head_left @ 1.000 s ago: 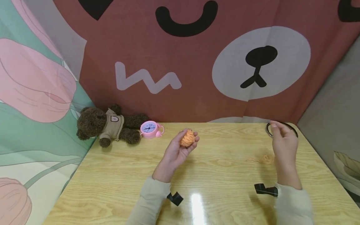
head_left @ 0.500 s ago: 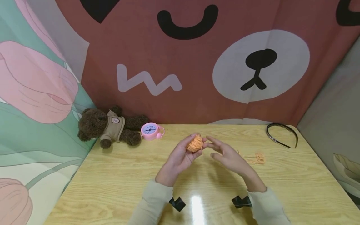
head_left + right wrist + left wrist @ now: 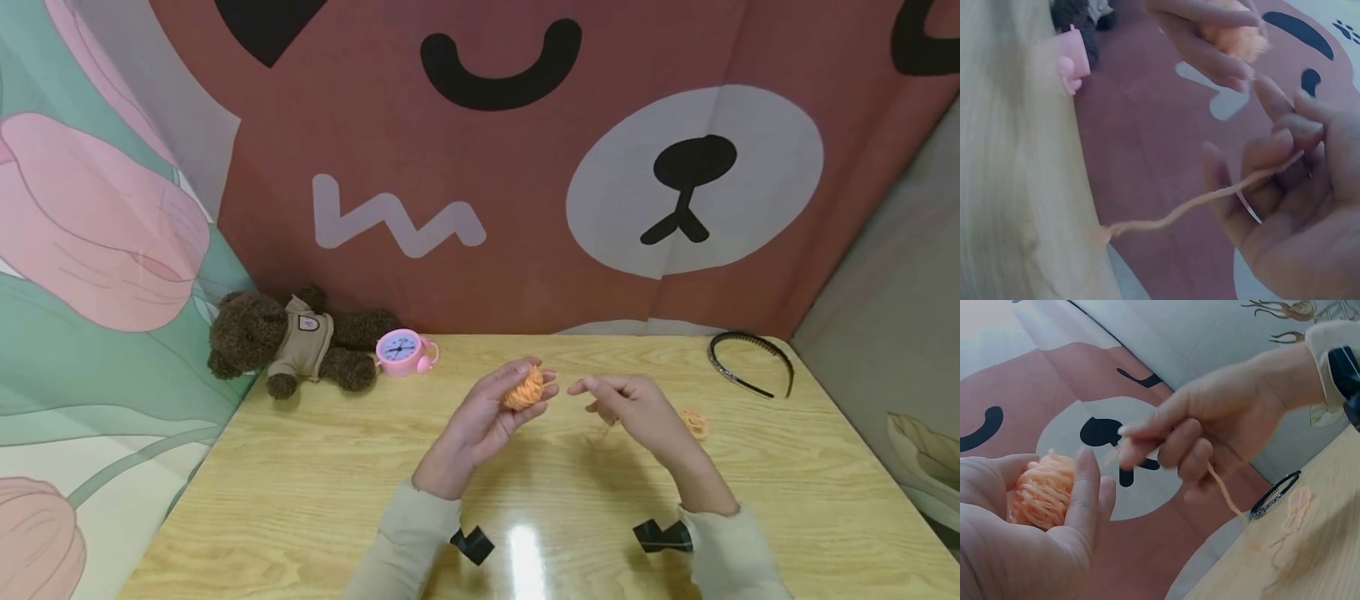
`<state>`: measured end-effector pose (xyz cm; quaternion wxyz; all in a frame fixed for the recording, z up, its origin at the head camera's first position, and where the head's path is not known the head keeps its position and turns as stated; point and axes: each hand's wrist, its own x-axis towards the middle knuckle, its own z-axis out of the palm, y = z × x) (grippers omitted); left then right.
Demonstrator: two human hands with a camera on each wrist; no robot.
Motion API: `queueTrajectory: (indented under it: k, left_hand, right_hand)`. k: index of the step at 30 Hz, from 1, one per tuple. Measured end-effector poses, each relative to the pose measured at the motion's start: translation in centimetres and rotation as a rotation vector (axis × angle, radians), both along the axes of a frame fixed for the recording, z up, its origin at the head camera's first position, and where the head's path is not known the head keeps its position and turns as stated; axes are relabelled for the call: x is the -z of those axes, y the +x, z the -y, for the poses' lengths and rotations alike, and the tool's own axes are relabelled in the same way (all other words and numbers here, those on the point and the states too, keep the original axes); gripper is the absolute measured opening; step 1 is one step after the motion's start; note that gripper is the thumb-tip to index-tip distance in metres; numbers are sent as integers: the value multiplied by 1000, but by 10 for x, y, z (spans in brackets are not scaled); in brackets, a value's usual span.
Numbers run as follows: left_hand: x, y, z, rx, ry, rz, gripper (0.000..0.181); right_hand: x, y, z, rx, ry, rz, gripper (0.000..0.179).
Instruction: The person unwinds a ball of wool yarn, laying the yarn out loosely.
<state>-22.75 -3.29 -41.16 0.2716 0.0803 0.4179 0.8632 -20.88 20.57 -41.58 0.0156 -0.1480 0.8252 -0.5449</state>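
Observation:
My left hand (image 3: pixel 480 425) holds a small ball of orange yarn (image 3: pixel 527 389), with the thumb on one side and the fingers on the other. Just right of it, apart from the ball, is my right hand (image 3: pixel 641 408). Its thumb and forefinger pinch the yarn strand near the ball in the left wrist view. From under the curled fingers the strand (image 3: pixel 1225 490) runs down toward the table. In the right wrist view the same strand (image 3: pixel 1172 215) crosses the fingers. A loose heap of yarn (image 3: pixel 694 423) lies on the table behind the right wrist.
A black headband (image 3: pixel 750 364) lies at the back right of the wooden table (image 3: pixel 375 467). At the back left a brown teddy bear (image 3: pixel 300 346) lies beside a pink alarm clock (image 3: pixel 401 352). A printed cloth (image 3: pixel 525 267) hangs behind the table.
My right hand came from beside the headband to the ball, then drew back slightly right, pinching the strand. My left hand shifted a little right with the yarn ball.

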Motion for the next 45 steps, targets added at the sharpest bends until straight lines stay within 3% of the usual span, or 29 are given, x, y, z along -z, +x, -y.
queueTrajectory:
  k: [5,8,14,21,25,29,31,34,36,41,43,45]
  left_hand:
    - [1,-1,-2,-11,-52,-2,41]
    - [0,-2,-4,-18,-69,-1,42]
    - [3,-2,-3,-74,-58,10,41]
    - [12,0,-2,-33,-23,6,45]
    - [12,0,-1,-57,-43,0,43]
    - [11,0,0,-90,-57,4,40]
    - [11,-1,0,-91,-58,1,37]
    - [13,2,-4,-70,-61,-7,34]
    - [14,5,-9,-32,-74,-22,34]
    - [16,15,-20,60,-120,-61,39]
    - [17,17,-22,72,-143,-78,36]
    - [17,18,-22,72,-158,-89,32]
  right_hand:
    - [-7,-3,-13,192,-72,-60,48]
    - [-11,-4,-22,293,-126,-82,46]
    - [-13,-2,-43,435,-365,-57,36]
    - [-7,2,-68,612,-587,-34,39]
    - [-7,2,-79,702,-679,-23,35]
    - [-7,0,-86,784,-688,-10,28]
    - [-6,-1,-86,806,-542,16,28]
    - [-4,-3,-80,758,-242,51,43]
    - [-2,-2,-74,649,-75,11,52]
    - [8,0,-52,255,-45,-198,42]
    - [10,0,-39,64,-66,-218,41]
    - [11,0,-24,-128,-72,-178,48]
